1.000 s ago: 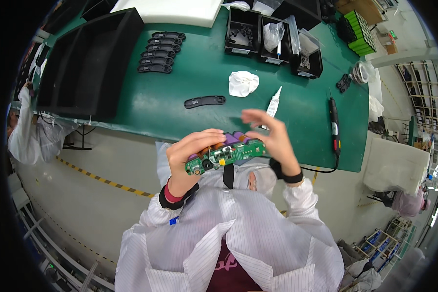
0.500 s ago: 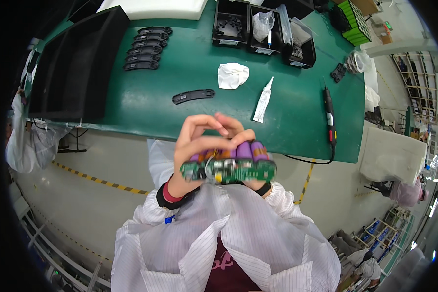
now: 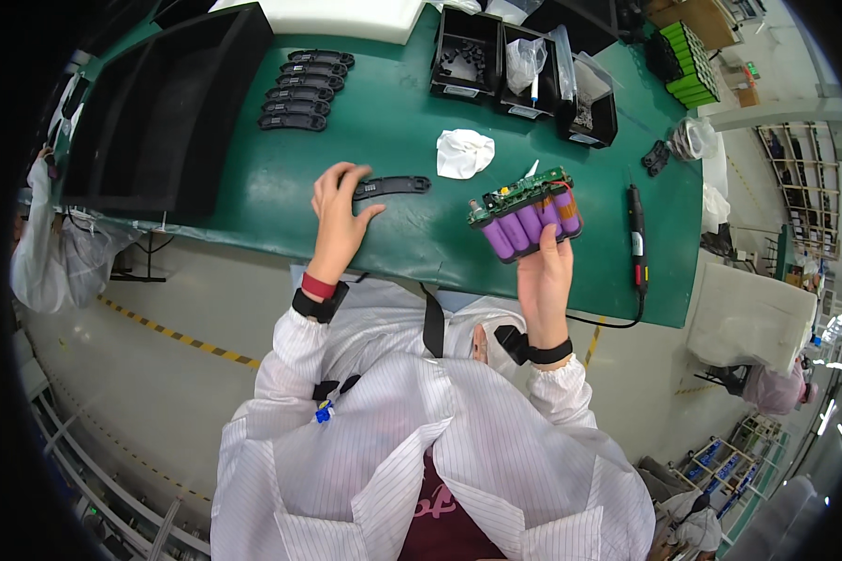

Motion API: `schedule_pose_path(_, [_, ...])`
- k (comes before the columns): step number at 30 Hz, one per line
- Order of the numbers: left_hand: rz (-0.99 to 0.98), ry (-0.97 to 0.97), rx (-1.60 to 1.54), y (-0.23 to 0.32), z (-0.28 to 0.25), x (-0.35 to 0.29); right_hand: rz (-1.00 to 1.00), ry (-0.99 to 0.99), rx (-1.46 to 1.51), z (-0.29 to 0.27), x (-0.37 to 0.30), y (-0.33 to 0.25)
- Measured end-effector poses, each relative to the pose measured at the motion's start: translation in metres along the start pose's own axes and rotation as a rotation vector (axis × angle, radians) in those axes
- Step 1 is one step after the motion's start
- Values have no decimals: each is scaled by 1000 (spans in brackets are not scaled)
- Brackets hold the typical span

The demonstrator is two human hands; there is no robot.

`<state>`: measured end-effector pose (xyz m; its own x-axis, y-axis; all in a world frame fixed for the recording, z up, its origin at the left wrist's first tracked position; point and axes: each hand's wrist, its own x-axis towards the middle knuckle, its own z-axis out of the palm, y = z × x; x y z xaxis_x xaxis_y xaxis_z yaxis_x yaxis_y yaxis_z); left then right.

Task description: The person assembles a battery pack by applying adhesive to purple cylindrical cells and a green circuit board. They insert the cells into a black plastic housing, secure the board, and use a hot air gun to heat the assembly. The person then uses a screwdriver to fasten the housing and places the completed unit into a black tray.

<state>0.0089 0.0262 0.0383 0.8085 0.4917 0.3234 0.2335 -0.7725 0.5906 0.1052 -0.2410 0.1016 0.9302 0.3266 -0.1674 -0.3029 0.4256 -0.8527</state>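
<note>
My right hand (image 3: 545, 278) grips a battery pack (image 3: 530, 224) of purple cylindrical cells with a green circuit board along its top side, held up over the table's front part. A black curved plastic part (image 3: 395, 186) lies on the table. Around that part's left end is my left hand (image 3: 340, 217), thumb and fingers apart; whether a fingertip touches it I cannot tell. Behind the pack a white tube (image 3: 532, 169) is mostly hidden, only its tip showing. A crumpled white cloth (image 3: 465, 153) lies beyond the plastic part.
On the green table (image 3: 384, 245), several similar black parts (image 3: 295, 107) lie stacked in a row at the far left, beside a large black tray (image 3: 173, 122). Black bins (image 3: 465, 91) stand at the back. A corded pen-shaped tool (image 3: 637, 234) lies at the right.
My hands have parted. The right has carried the battery pack forward and to the right, turning its board away from me. The left has let go and reached to the black curved part.
</note>
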Motion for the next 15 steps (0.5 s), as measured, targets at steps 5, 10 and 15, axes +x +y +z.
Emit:
schedule_pose_path(5, [-89, -217, -461, -3, 3, -1, -96, 6, -256, -1, 11, -31])
schedule_pose_path(10, [-207, -286, -1139, 40, -36, -17, -130, -81, -417, 26, 11, -76])
schedule_pose_path(15, [-161, -265, -1492, 57, -72, -25, -96, -228, -433, 63, 4, -113])
